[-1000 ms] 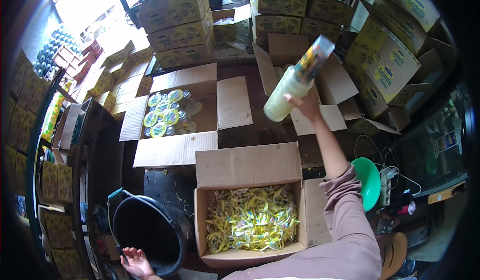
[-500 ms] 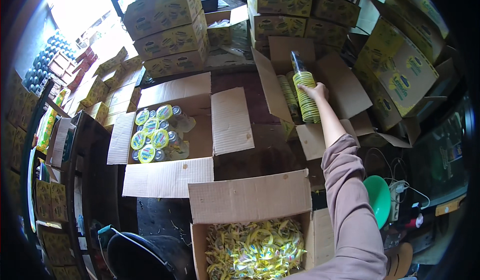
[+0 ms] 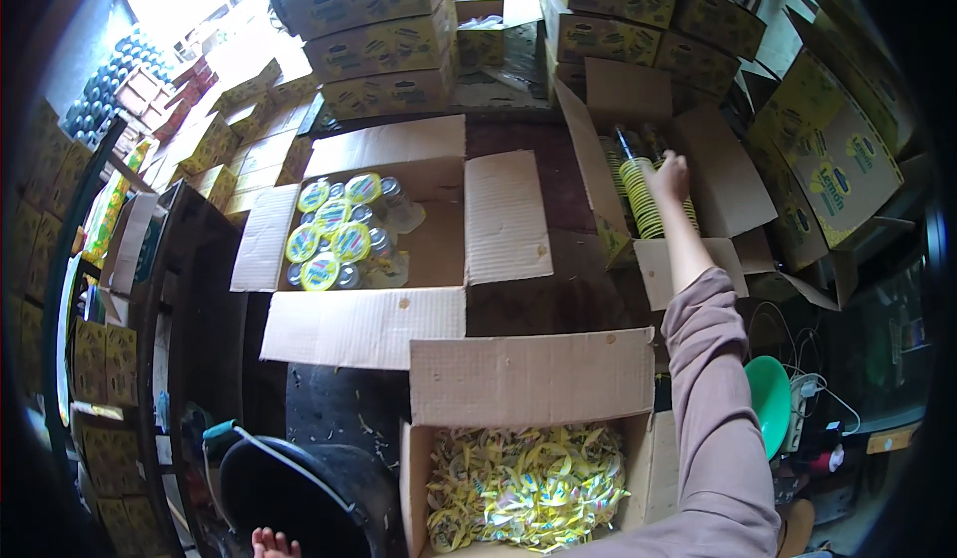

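At the far right stands an open cardboard box (image 3: 733, 174) with stacks of clear plastic cups with yellow rims inside. My right hand (image 3: 674, 177) reaches into it, fingers curled at the upper right side of one tilted cup stack (image 3: 643, 199). The far fingers are partly hidden by the hand itself. My left hand (image 3: 274, 543) shows only its fingers at the lower edge, stretched out and empty, in front of a black bucket (image 3: 299, 488).
Left of centre, an open carton (image 3: 439, 229) holds clear cups with yellow printed lids (image 3: 334, 224). A near carton (image 3: 528, 378) is full of small yellow-and-clear wrapped pieces (image 3: 528, 488). A green bowl-like item (image 3: 768, 403) and white cables sit at right. Stacked printed cartons (image 3: 384, 49) stand behind.
The view has shifted, so the scene sits farther right and slightly higher. The cup stack in my right hand sits lower in its box. My left hand has come into view.
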The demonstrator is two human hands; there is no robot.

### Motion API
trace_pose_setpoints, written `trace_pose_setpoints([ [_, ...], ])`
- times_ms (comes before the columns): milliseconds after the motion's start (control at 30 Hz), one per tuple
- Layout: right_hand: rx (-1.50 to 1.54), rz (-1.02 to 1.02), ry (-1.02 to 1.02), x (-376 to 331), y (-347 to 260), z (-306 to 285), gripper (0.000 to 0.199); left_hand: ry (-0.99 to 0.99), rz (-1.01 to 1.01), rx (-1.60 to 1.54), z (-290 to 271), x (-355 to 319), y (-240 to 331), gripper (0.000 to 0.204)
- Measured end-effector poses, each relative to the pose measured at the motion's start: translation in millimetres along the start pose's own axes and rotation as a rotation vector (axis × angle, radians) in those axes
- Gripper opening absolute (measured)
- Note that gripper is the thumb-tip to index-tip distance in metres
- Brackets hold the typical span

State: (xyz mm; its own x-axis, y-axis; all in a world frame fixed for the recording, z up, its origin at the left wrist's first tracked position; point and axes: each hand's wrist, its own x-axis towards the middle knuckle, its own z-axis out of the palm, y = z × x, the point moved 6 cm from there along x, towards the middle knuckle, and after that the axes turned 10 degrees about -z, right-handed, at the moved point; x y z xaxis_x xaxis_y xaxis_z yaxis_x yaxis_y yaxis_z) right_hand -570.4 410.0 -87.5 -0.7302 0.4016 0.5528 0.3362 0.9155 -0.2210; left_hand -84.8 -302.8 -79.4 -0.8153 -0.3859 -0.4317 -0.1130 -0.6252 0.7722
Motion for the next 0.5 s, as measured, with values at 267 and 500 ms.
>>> trace_pose_setpoints([
  [267,0.656,-0.587,0.476,-6.4,-226.4,-128.6,0.029,0.186,0.051,0.746,42.1,-2.2,-14.0,0.034],
  [500,0.365,-0.804,-0.650,-150.7,-381.2,-9.6,0.068,0.078,0.109,0.771,59.0,-7.3,-12.3,0.036],
])
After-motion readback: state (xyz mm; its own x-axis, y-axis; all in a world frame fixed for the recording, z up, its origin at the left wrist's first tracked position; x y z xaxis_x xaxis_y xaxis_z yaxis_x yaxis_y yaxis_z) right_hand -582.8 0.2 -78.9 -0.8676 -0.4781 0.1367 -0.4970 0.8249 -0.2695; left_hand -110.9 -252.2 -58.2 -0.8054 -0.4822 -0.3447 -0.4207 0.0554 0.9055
